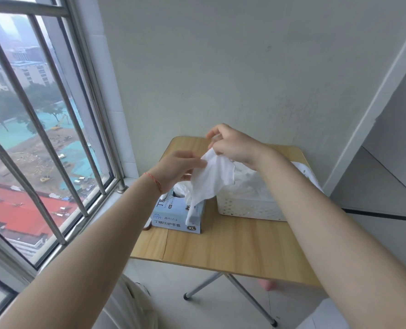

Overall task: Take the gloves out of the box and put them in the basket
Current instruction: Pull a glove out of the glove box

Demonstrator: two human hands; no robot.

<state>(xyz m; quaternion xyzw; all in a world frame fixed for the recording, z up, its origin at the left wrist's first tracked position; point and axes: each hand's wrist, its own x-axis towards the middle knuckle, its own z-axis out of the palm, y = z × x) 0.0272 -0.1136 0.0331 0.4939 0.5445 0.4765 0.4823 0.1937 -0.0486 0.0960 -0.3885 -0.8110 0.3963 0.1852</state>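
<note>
A wooden table (232,248) is standing by the window (38,129), carrying a white basket (249,207) and a blue box (175,217) side by side. Above them, 2 hands are holding 1 white glove (211,179) in the air: the right hand (235,146) is pinching its top edge, the left hand (180,167) is pinching its side. More gloves (249,181) are lying in the basket.

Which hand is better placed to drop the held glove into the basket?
Probably the right hand: it pinches the top of the white glove and hovers beside the white perforated plastic basket; the left hand is over the blue cardboard box.
</note>
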